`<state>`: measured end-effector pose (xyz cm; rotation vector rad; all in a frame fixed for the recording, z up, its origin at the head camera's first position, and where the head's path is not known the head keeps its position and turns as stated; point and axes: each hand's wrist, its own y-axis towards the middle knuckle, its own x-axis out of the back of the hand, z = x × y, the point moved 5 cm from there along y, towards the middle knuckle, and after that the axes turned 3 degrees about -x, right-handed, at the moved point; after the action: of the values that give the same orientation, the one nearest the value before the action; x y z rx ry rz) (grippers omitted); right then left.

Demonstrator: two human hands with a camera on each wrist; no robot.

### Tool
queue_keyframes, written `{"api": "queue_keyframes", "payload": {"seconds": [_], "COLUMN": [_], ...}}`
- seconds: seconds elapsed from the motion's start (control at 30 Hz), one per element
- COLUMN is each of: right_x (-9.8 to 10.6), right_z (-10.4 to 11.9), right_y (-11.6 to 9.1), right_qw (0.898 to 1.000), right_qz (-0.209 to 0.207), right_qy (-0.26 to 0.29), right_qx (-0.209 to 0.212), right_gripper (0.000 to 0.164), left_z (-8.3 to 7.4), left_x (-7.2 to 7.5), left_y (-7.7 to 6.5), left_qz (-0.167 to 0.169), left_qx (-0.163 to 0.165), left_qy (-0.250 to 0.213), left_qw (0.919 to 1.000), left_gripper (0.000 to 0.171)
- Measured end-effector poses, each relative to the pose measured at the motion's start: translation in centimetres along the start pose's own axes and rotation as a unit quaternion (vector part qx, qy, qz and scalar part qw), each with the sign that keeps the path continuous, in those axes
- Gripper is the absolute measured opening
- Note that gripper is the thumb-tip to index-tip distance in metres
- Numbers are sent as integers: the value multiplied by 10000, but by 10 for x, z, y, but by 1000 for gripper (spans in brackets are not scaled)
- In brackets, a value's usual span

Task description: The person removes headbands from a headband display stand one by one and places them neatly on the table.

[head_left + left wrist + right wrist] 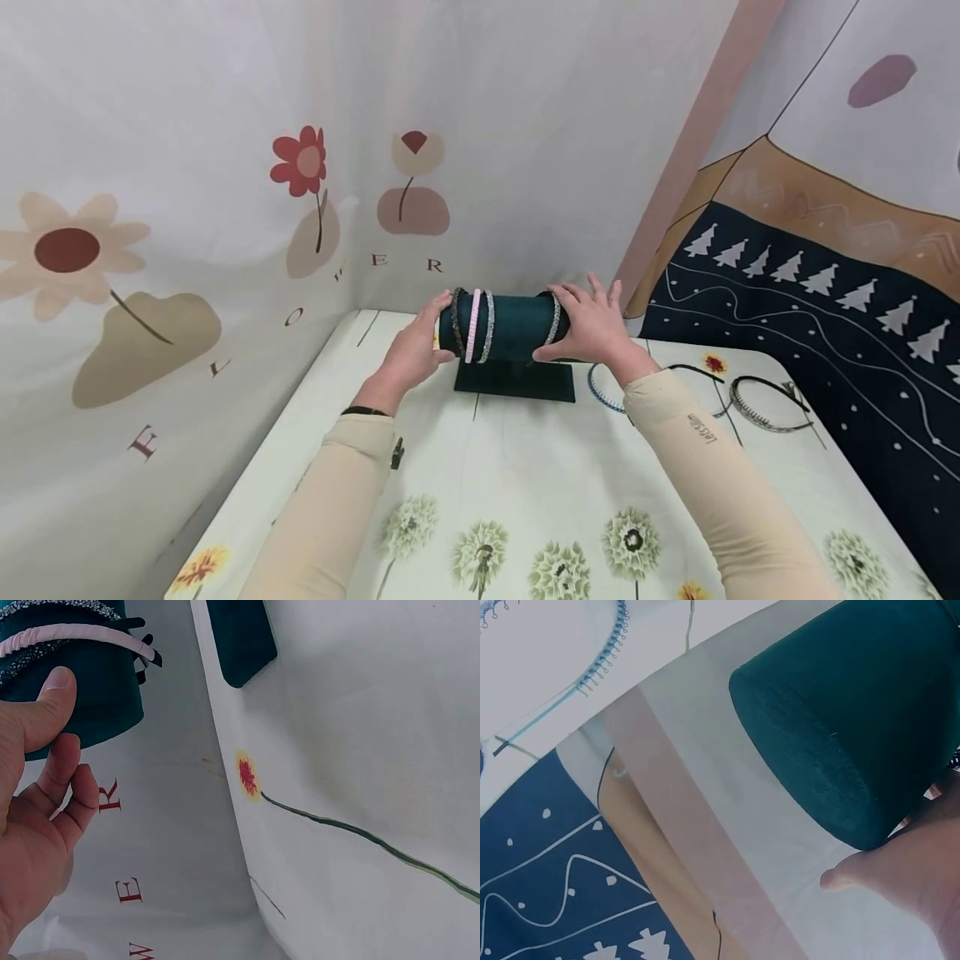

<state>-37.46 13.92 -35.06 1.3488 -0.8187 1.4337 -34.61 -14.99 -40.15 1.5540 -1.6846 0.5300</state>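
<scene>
Left hand (409, 352) bends thumb and fingers round left end of green roll (521, 325), we judge to steady it. Dark headband (455, 321), pink headband (473, 326) and silver headband (489, 326) wrap roll there, probably spaced to show each. Black base (516, 384) lifts roll off table (510, 467). Right hand (592, 329) spreads wide at right end beside second silver headband (555, 322); contact partly hidden, we cannot be sure it presses. Further right, blue headband (599, 395) lies on table.

One table (510, 467), one stand (517, 327), four headbands (473, 327) around stand, three headbands on table, two hands (411, 354).
</scene>
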Motion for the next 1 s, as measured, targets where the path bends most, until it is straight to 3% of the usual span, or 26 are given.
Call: {"api": "queue_keyframes", "payload": {"seconds": [1.0], "right_x": [3], "right_z": [-20], "right_y": [-6], "right_qw": [9996], "right_qz": [8], "right_qy": [270], "right_qx": [-61], "right_gripper": [123], "left_z": [0], "left_x": [-1], "left_y": [2], "left_qz": [-42], "left_qx": [22], "left_qy": [46], "left_qw": [10000], "left_gripper": [107]}}
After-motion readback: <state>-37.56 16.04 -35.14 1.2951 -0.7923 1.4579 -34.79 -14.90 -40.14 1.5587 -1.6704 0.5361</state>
